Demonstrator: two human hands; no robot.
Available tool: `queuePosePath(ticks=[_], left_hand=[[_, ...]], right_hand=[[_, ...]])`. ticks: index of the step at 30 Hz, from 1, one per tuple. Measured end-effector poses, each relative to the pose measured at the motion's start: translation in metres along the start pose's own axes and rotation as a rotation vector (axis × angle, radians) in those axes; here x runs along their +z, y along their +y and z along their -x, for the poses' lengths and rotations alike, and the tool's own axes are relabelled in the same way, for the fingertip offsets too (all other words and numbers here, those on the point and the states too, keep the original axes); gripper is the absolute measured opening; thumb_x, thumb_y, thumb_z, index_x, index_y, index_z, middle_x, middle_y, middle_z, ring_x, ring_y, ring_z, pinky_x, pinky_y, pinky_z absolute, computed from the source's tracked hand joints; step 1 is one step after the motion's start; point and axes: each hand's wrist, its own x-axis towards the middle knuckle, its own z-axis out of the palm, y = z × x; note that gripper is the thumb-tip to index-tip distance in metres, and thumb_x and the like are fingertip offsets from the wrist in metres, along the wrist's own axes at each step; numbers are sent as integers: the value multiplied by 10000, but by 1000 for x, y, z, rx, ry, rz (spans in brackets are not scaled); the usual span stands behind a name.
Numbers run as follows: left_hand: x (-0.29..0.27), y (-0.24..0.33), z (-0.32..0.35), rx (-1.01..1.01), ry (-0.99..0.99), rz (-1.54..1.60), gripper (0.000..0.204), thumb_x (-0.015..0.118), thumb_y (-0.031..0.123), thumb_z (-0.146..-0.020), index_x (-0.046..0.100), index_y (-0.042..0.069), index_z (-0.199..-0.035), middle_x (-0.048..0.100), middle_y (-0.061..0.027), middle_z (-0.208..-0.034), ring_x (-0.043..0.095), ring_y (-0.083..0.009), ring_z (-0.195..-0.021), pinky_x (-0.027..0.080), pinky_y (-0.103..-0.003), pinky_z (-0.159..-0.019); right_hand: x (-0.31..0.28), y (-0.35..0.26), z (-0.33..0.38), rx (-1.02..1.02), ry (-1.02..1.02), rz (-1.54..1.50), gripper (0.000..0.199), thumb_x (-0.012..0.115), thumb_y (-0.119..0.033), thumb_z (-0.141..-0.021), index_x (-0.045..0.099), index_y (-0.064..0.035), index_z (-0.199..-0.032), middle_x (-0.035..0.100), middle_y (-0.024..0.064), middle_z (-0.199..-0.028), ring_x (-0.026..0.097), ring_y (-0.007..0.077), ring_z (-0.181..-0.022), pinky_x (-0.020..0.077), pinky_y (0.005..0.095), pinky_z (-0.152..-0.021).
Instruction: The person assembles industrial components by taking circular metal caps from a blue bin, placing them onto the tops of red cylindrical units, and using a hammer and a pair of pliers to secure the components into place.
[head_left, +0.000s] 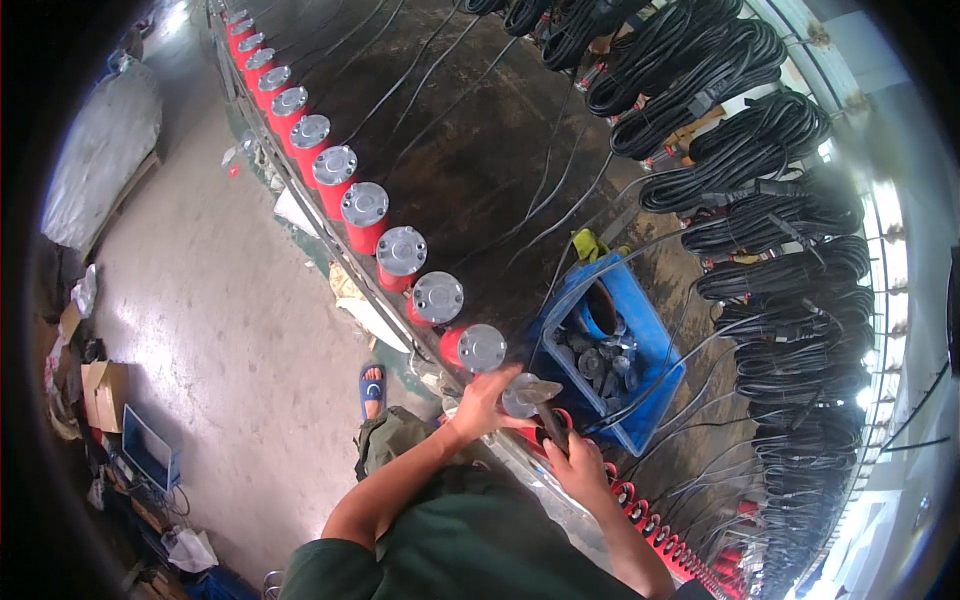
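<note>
I have the left hand's (482,407) grip curled around a clear-capped red cylinder (516,406) near the tabletop's (460,160) edge, in line with similar cylinders (336,166), and the right hand's (580,468) grip clamped on a hammer (552,422), its head over that cap on my feed, beside a blue crate (632,432).

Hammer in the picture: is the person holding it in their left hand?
No, the right hand grips the hammer, while the left hand is at a clear-topped red cylinder.
</note>
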Motion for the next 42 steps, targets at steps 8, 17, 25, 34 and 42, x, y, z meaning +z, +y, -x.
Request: queuePosePath(ticks=[8, 17, 25, 34, 42], left_hand=[[0, 5, 5, -90, -54, 6, 1044, 1013, 416, -631, 534, 9, -1464, 651, -195, -1357, 649, -392, -1223, 525, -455, -1060], [15, 1, 11, -92, 23, 22, 968, 1000, 390, -659, 550, 16, -1430, 634, -205, -1374, 611, -403, -1255, 482, -475, -1084], [18, -2, 3, -27, 44, 11, 891, 1003, 295, -644, 558, 13, -1362, 664, -195, -1325, 670, -374, -1166, 540, -455, -1013], [11, 6, 3, -112, 13, 42, 1013, 1014, 327, -637, 493, 15, -1448, 646, -188, -1365, 651, -368, -1228, 529, -449, -1042], [3, -1, 9, -159, -50, 27, 1204, 1022, 493, -604, 435, 8, -1536, 590, -206, -1457, 581, -393, -1332, 469, -466, -1119]], right_hand=[[1, -18, 13, -5, 142, -78, 305, 658, -298, -1035, 635, 5, -1069, 685, 261, -771, 684, 487, -723, 507, 542, -629], [-23, -25, 8, -55, 112, -170, 308, 679, -280, -1031, 622, 9, -941, 660, 231, -750, 655, 420, -629, 467, 461, -552], [23, 19, 5, -24, 100, -58, 339, 653, -332, -1037, 617, 5, -1023, 659, 260, -710, 666, 492, -693, 472, 559, -610], [18, 8, 7, 32, 96, -180, 306, 665, -271, -1032, 657, 28, -1099, 688, 271, -825, 690, 468, -767, 523, 501, -678], [-23, -23, -7, 95, -94, -160, 344, 667, -299, -1033, 662, 43, -1003, 693, 279, -824, 707, 439, -775, 518, 484, -658]])
